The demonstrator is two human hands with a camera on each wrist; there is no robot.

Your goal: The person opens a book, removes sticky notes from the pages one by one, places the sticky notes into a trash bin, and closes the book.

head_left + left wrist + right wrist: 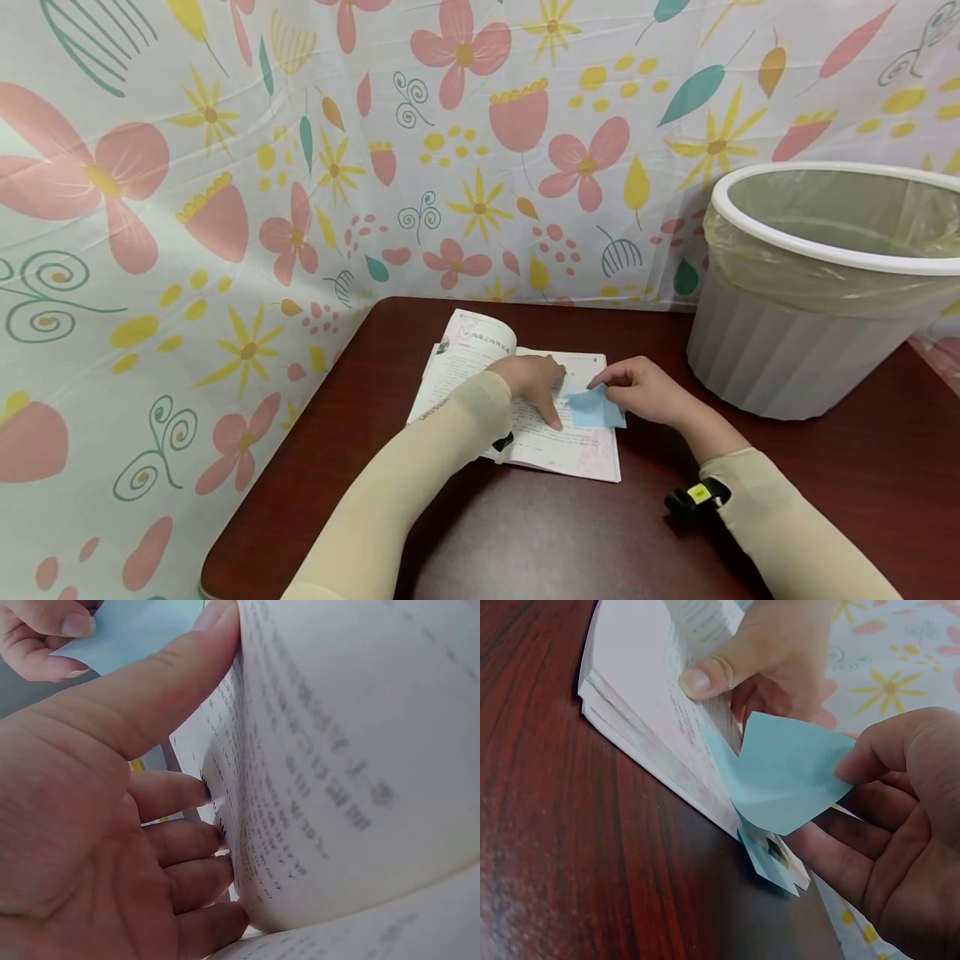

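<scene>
An open book (480, 350) with printed pages lies on the table, its left pages bowed upward. My left hand (534, 385) rests across its middle, the thumb (150, 697) on the right page and the fingers spread along the paper. At the right page's outer side, my right hand (648, 393) pinches a light blue sticky note (787, 776) between thumb and fingers. One part of the note lies against the page; the pinched part is lifted and bent. Another blue strip (765, 866) sticks out from the book's edge, lower in the right wrist view.
A grey ribbed bin (787, 350) with a white rim and a clear liner stands on the dark red wooden table (360, 400), right of the book. A flower-patterned cloth (480, 208) hangs behind and to the left. A black device (693, 500) is strapped at my right wrist.
</scene>
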